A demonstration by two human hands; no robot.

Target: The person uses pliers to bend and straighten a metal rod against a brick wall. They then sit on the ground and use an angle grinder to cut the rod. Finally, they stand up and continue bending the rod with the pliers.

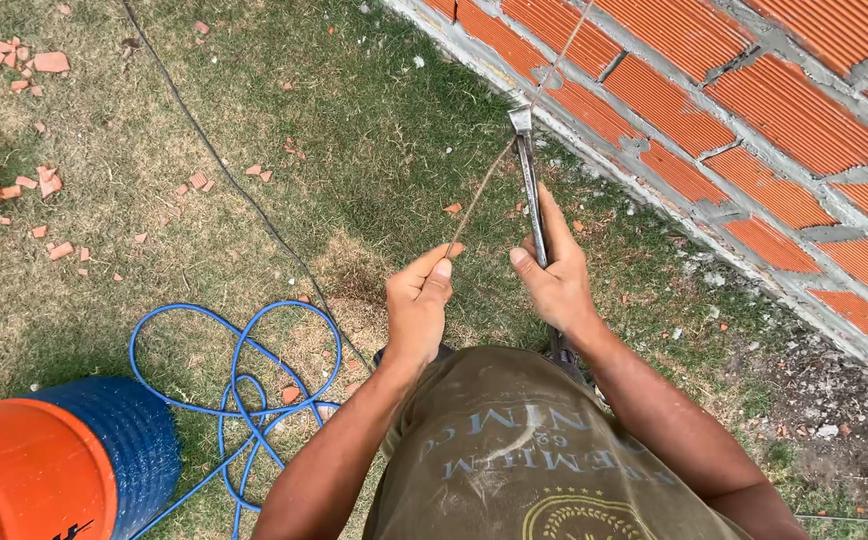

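The left hand (420, 300) is pinching a thin string (474, 200) tight. The right hand (554, 280) is gripping a metal tool (529, 190) w/ the string going round its tip, near the brick wall (754, 130). String's looking hooked on; pulling it straight prob. isn't finished.

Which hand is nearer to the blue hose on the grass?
The left hand. It pinches a thin string just right of the blue hose loops. The right hand, gripping a metal tool, is farther right, toward the brick wall.
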